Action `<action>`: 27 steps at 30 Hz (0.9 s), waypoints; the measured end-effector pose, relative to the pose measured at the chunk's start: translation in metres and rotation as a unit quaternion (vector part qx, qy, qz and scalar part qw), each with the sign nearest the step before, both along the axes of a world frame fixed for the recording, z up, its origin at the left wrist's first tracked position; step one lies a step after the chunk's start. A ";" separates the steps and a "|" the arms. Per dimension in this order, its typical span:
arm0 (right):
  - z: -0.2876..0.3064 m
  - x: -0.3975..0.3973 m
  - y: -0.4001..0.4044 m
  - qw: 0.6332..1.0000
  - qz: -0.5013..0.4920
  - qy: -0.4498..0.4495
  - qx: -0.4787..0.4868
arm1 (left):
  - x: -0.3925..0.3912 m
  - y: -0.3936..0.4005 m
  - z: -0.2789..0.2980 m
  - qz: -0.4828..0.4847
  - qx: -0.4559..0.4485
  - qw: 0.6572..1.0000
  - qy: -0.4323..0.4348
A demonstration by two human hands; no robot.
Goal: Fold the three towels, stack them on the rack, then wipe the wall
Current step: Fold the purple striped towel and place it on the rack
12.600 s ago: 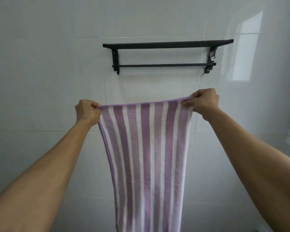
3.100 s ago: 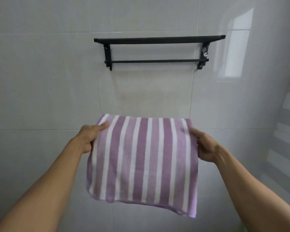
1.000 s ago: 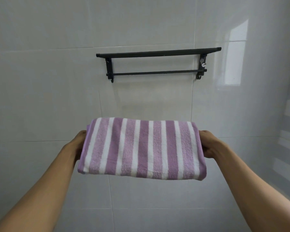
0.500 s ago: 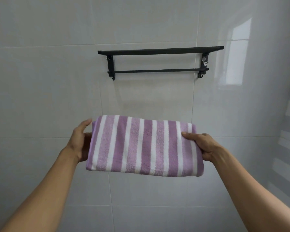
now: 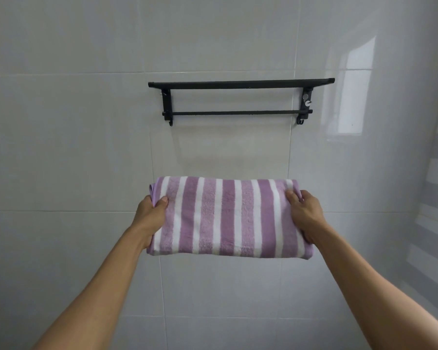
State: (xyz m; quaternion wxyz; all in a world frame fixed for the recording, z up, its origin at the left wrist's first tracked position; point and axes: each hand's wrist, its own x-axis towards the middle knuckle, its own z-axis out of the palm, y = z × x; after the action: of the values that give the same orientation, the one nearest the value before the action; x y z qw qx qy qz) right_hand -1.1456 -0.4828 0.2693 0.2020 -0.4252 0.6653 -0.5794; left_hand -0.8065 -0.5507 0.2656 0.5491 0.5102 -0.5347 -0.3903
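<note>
Left hand (image 5: 151, 215) clamped on the towel's (image 5: 228, 218) left end, thumb on top, fingers hidden beneath; right hand (image 5: 304, 215) clamped likewise on the right end, thumb over the top face, fingers out of sight under the cloth; both forearms stretched forward from the lower corners. Towel folded into a thick flat oblong, purple and white stripes running front to back, held level in mid-air between the two hands; near edge a rounded fold, far edge close to the wall (image 5: 61, 147) though contact cannot be told; a small loose corner poking out at the far left. Open air all round the bundle: bare tile left, right and below, and a wide clear band of tile above it up to the rack (image 5: 240, 85). Rack black, fixed to the wall, well above the towel: a flat top shelf with a thin rail under it, small hooks at both brackets; nothing seen on shelf or rail. Pale glossy tiles with a bright window reflection at upper right; faint striped reflection along the right edge.
</note>
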 end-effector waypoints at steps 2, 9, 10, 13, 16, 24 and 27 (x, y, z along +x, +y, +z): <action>0.009 0.005 0.005 0.999 -0.024 -0.034 -0.023 | -0.004 0.001 0.005 0.051 -0.045 0.996 -0.056; 0.025 0.025 0.028 0.990 0.117 -0.072 -0.041 | 0.029 -0.005 0.016 0.056 -0.116 0.982 -0.140; 0.023 0.031 0.028 0.992 0.105 -0.030 -0.059 | 0.034 -0.007 0.016 0.048 -0.137 0.978 -0.153; 0.018 0.053 0.026 0.993 0.037 0.046 -0.100 | 0.048 -0.010 0.022 0.045 -0.165 0.975 -0.142; 0.024 0.061 0.026 0.996 0.042 0.012 -0.074 | 0.057 -0.013 0.033 0.006 -0.131 0.985 -0.115; 0.057 0.053 0.043 0.988 0.028 0.148 -0.022 | 0.048 -0.009 0.073 -0.102 -0.156 0.962 -0.198; 0.087 0.035 0.048 0.991 0.007 0.111 -0.075 | 0.038 -0.011 0.105 -0.099 -0.180 0.964 -0.168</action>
State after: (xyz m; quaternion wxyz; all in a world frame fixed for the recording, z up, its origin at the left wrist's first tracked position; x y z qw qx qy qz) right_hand -1.1107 -0.4352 0.3562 0.0987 -0.5055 0.6356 -0.5752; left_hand -0.7681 -0.5615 0.3704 0.4927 0.4056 -0.7285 -0.2491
